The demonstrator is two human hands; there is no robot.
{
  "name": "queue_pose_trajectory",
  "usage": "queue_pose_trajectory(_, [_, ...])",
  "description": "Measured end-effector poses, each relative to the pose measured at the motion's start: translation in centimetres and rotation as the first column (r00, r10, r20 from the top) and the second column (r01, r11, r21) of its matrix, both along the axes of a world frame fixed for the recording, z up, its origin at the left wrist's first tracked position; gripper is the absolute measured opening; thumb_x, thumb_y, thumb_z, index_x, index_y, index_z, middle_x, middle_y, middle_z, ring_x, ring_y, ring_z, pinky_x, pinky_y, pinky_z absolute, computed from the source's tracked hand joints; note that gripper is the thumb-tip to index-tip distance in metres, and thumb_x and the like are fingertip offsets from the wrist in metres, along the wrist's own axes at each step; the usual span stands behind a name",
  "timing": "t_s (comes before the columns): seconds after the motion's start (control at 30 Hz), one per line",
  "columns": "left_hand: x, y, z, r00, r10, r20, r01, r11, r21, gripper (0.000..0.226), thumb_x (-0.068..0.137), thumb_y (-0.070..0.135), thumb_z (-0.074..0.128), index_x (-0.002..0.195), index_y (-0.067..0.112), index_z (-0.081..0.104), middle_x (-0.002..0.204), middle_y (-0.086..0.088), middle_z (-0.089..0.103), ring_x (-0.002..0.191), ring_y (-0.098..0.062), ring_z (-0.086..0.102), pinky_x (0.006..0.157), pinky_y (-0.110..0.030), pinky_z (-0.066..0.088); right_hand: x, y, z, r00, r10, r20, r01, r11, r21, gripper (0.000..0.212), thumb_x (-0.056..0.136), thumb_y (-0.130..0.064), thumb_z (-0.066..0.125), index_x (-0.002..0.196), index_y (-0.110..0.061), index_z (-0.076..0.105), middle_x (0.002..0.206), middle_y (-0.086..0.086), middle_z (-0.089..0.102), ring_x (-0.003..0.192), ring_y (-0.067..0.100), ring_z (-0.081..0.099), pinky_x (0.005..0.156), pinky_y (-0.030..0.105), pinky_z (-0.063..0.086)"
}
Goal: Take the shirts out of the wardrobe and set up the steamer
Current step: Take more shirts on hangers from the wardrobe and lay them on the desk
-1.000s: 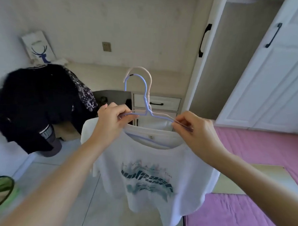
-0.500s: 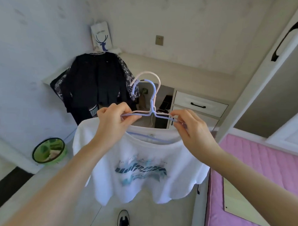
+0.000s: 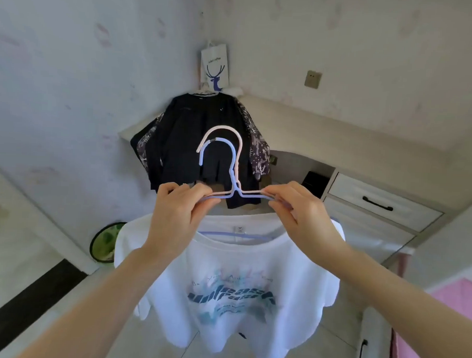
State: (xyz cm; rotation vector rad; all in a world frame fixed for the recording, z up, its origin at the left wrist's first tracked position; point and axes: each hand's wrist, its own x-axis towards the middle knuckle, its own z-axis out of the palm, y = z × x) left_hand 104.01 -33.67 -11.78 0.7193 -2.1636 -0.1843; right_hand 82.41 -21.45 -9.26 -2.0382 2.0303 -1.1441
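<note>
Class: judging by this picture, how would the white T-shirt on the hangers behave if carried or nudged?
The white T-shirt looks floppy: its hem hangs in loose waves. Probably light, since the left hand and right hand hold the thin hangers by the fingers alone. It would likely sway if nudged, as it hangs free.

I see a bright, evenly daylit room with only soft shadows. Beyond my fingers the walls bow from wide-angle distortion, and everything looks slightly soft.
</note>
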Motion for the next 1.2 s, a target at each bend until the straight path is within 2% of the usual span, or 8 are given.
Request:
queue_pose_trajectory(0.13, [1.0,-4.6,-0.2,0.998,0.032,-0.057,-0.032,0.999,0.006,0.025,0.097,0.035,0.05,0.082,0.018,0.061,0.059,0.015,0.047,0.053,-0.009,0.039,0.067,-0.04,0.039,0.6,-5.3,0.3,0.995,-0.048,-0.088,0.044,0.998,-0.051,0.024,0.094,-0.034,0.051,0.099,-0.019,0.069,0.082,-0.007,0.065,0.072,0.015,0.058,0.066,0.035,0.05])
queue_pose_trajectory(0.4, [2.1,-12.9,-0.1,0.994,0.008,-0.108,-0.002,0.998,0.055,0.025,0.096,0.033,0.054,0.078,0.016,0.058,0.057,0.023,0.039,0.052,0.0,0.037,0.06,-0.034,0.037,0.3,-12.6,-1.6,0.985,-0.147,-0.093,0.152,0.987,0.052,0.028,0.097,-0.033,0.04,0.098,-0.02,0.065,0.089,-0.013,0.059,0.081,0.017,0.056,0.084,0.046,0.045])
queue_pose_trajectory(0.67, [0.1,-21.0,0.1,0.998,0.031,-0.054,-0.024,0.991,0.128,0.026,0.095,0.042,0.052,0.075,0.025,0.049,0.055,0.015,0.039,0.049,-0.009,0.038,0.059,-0.025,0.028,-0.9,-20.3,-1.3,0.977,-0.179,0.113,0.154,0.967,0.202,0.016,0.101,-0.021,0.042,0.09,-0.02,0.053,0.086,-0.015,0.049,0.085,0.013,0.046,0.082,0.038,0.04])
queue_pose_trajectory(0.83, [-2.4,-27.6,1.0,0.998,0.052,-0.032,-0.046,0.986,0.16,0.035,0.093,0.047,0.049,0.072,0.02,0.051,0.057,0.008,0.04,0.052,-0.015,0.038,0.053,-0.027,0.031,-3.9,-27.0,0.1,0.978,-0.18,0.107,0.159,0.97,0.184,0.019,0.102,-0.021,0.04,0.087,-0.02,0.05,0.08,-0.015,0.048,0.077,0.003,0.048,0.07,0.031,0.028])
queue_pose_trajectory(0.93, [-3.8,-32.1,1.5,0.991,0.137,0.0,-0.132,0.954,0.268,0.036,0.089,0.052,0.046,0.071,0.021,0.052,0.073,0.007,0.046,0.068,-0.014,0.047,0.063,-0.026,0.038,-7.7,-31.9,0.9,0.977,-0.17,0.128,0.152,0.978,0.142,0.019,0.101,-0.021,0.042,0.084,-0.021,0.051,0.075,-0.013,0.049,0.069,0.008,0.047,0.069,0.031,0.031])
queue_pose_trajectory(1.0, [-4.6,-35.1,1.8,0.983,0.178,0.04,-0.183,0.954,0.24,0.037,0.089,0.051,0.046,0.07,0.02,0.05,0.084,0.005,0.048,0.075,-0.009,0.047,0.071,-0.017,0.034,-10.3,-34.7,1.2,0.978,-0.165,0.127,0.148,0.98,0.132,0.02,0.1,-0.025,0.042,0.082,-0.025,0.05,0.073,-0.011,0.05,0.068,0.014,0.049,0.064,0.034,0.035])
queue_pose_trajectory(1.07, [-6.1,-37.2,2.2,0.967,0.224,0.124,-0.244,0.954,0.177,0.039,0.094,0.05,0.045,0.077,0.016,0.054,0.094,0.004,0.051,0.079,-0.011,0.05,0.076,-0.021,0.036,-12.3,-37.2,1.8,0.979,-0.168,0.115,0.15,0.978,0.147,0.02,0.1,-0.03,0.041,0.081,-0.028,0.05,0.072,-0.008,0.053,0.069,0.018,0.052,0.058,0.038,0.041])
queue_pose_trajectory(1.2, [-9.8,-39.1,3.2,0.882,0.419,0.213,-0.441,0.895,0.063,0.045,0.091,0.061,0.026,0.074,0.022,0.043,0.076,0.007,0.046,0.063,-0.026,0.052,0.057,-0.036,0.044,-15.3,-41.6,3.0,0.974,-0.177,0.141,0.16,0.98,0.122,0.021,0.099,-0.027,0.044,0.084,-0.02,0.056,0.072,-0.004,0.058,0.069,0.019,0.054,0.057,0.035,0.04])
